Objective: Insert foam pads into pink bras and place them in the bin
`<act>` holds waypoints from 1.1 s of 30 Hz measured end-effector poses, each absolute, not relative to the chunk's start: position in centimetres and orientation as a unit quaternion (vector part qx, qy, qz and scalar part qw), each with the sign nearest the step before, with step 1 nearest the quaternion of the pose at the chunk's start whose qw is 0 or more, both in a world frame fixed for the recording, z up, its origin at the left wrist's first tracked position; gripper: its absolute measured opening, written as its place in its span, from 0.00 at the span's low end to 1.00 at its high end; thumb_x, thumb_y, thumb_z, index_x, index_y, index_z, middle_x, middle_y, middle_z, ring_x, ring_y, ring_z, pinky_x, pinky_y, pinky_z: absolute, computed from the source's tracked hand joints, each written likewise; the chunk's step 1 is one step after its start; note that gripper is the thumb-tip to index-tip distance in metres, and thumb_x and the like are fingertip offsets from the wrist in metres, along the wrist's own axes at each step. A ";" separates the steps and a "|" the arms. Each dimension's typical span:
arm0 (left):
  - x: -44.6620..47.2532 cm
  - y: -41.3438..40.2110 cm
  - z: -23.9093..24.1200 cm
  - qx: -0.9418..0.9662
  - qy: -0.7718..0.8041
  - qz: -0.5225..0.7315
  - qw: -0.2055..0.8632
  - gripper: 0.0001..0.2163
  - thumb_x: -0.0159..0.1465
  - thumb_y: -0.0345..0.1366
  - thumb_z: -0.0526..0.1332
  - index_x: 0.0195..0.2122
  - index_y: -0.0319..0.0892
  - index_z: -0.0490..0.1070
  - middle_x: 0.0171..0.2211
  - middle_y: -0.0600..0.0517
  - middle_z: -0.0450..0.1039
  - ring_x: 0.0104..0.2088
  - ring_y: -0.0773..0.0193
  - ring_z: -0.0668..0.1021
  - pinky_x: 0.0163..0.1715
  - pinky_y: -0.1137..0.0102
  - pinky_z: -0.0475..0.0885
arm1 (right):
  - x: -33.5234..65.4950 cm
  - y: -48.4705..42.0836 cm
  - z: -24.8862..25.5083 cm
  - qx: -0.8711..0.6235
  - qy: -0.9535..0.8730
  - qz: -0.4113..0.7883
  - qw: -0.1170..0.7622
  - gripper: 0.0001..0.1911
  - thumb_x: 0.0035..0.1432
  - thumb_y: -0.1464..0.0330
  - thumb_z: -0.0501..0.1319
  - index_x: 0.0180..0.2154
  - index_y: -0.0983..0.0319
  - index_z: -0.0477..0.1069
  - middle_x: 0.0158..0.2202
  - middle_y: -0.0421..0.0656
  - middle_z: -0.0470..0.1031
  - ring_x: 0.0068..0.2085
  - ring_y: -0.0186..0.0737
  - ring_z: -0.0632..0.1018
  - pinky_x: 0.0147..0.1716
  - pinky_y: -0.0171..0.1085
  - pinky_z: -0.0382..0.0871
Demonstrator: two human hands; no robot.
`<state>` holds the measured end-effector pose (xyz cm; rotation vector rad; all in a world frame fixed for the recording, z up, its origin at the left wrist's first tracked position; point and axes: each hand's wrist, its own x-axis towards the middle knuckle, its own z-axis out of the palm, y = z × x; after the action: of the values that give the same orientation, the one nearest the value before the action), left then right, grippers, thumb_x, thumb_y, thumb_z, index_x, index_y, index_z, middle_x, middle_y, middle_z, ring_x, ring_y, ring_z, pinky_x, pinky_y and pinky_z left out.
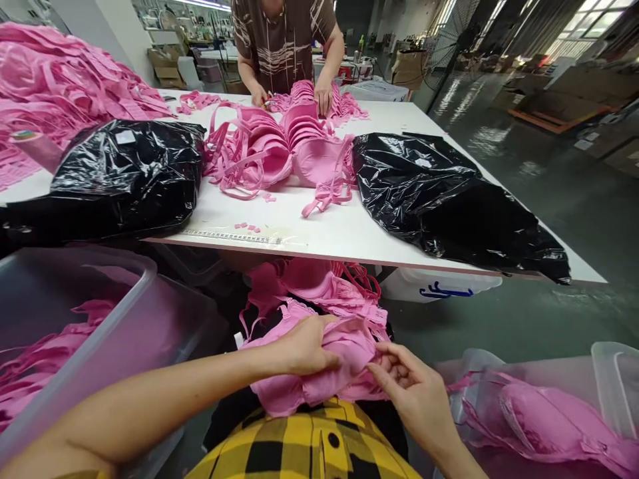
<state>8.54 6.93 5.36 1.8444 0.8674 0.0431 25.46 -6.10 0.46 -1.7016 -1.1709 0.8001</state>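
Observation:
A pink bra (349, 346) lies across my lap, partly overlapping other pink bras (314, 279) under the table's edge. My left hand (312, 346) is closed on the bra's cup fabric, its fingertips partly hidden in the folds. At the cup's right edge, my right hand (404, 372) pinches the fabric between thumb and forefinger, the other fingers curled. On the table ahead, nested pink bras (314, 159) form a stack with straps hanging loose at both sides.
The white table (309, 233) carries black plastic bags (134, 173) left and right, a measuring tape (229, 236) and a pink heap (64, 86). Opposite, a co-worker (289, 46) handles pink pieces. Plastic bins (150, 286) holding pink garments flank me.

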 end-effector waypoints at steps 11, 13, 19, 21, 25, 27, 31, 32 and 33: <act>8.7 6.2 5.5 0.741 0.413 0.045 0.528 0.12 0.55 0.40 0.62 0.35 0.37 0.72 0.34 0.50 0.75 0.37 0.57 0.75 0.37 0.68 0.68 | 23.6 -4.8 0.9 -0.684 -0.486 0.290 0.460 0.07 0.55 0.65 0.61 0.36 0.61 0.72 0.31 0.43 0.69 0.27 0.37 0.70 0.24 0.34 0.66; 8.7 6.5 5.4 0.729 0.417 0.039 0.541 0.10 0.57 0.40 0.59 0.33 0.37 0.71 0.33 0.50 0.75 0.35 0.59 0.75 0.35 0.69 0.68 | 23.9 -4.4 1.0 -0.682 -0.489 0.308 0.449 0.08 0.54 0.66 0.60 0.36 0.61 0.73 0.33 0.44 0.69 0.28 0.38 0.70 0.26 0.35 0.67; 9.9 7.0 5.5 0.719 0.363 0.092 0.586 0.10 0.61 0.36 0.54 0.36 0.38 0.72 0.36 0.50 0.76 0.39 0.60 0.75 0.43 0.68 0.68 | 25.2 -3.1 1.6 -0.652 -0.502 0.362 0.438 0.08 0.50 0.62 0.62 0.27 0.60 0.73 0.41 0.47 0.70 0.45 0.47 0.72 0.47 0.42 0.65; 10.3 7.1 5.7 0.739 0.360 0.109 0.559 0.10 0.62 0.35 0.53 0.34 0.38 0.73 0.35 0.49 0.76 0.38 0.61 0.75 0.42 0.68 0.68 | 25.6 -2.8 1.7 -0.633 -0.500 0.394 0.440 0.09 0.50 0.61 0.62 0.25 0.60 0.73 0.49 0.47 0.68 0.51 0.49 0.69 0.52 0.44 0.61; 10.8 7.0 5.7 0.747 0.329 0.130 0.563 0.11 0.62 0.32 0.53 0.38 0.40 0.73 0.41 0.49 0.76 0.42 0.61 0.75 0.47 0.68 0.67 | 25.7 -2.6 1.7 -0.642 -0.488 0.391 0.444 0.10 0.50 0.61 0.62 0.31 0.61 0.75 0.51 0.50 0.68 0.52 0.51 0.69 0.53 0.45 0.60; 11.0 6.7 5.5 0.745 0.324 0.129 0.568 0.11 0.62 0.31 0.52 0.38 0.39 0.73 0.40 0.49 0.76 0.42 0.61 0.75 0.47 0.67 0.67 | 25.4 -2.6 1.8 -0.634 -0.495 0.400 0.440 0.11 0.48 0.61 0.64 0.31 0.62 0.76 0.45 0.49 0.71 0.47 0.50 0.71 0.50 0.44 0.63; 11.4 6.0 5.5 0.761 0.339 0.136 0.536 0.11 0.64 0.34 0.51 0.34 0.39 0.72 0.34 0.50 0.76 0.36 0.62 0.74 0.40 0.69 0.68 | 24.9 -2.3 2.1 -0.615 -0.476 0.410 0.477 0.10 0.47 0.61 0.64 0.25 0.62 0.76 0.34 0.44 0.71 0.38 0.45 0.73 0.43 0.40 0.67; 11.4 5.9 5.7 0.769 0.340 0.133 0.524 0.11 0.64 0.36 0.52 0.34 0.39 0.72 0.34 0.50 0.75 0.35 0.62 0.74 0.39 0.69 0.68 | 25.0 -2.1 2.1 -0.622 -0.460 0.392 0.498 0.10 0.47 0.62 0.64 0.25 0.62 0.76 0.35 0.45 0.72 0.38 0.45 0.73 0.43 0.40 0.67; 11.4 5.9 5.9 0.778 0.340 0.129 0.512 0.10 0.64 0.37 0.53 0.35 0.39 0.72 0.34 0.51 0.75 0.34 0.62 0.73 0.38 0.69 0.68 | 25.0 -2.0 2.0 -0.627 -0.446 0.374 0.517 0.09 0.46 0.62 0.64 0.25 0.62 0.77 0.36 0.45 0.73 0.39 0.46 0.74 0.43 0.41 0.67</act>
<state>11.42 5.87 5.88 1.8706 0.8189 0.3109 25.03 -1.98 1.99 -1.5056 -1.0706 0.8978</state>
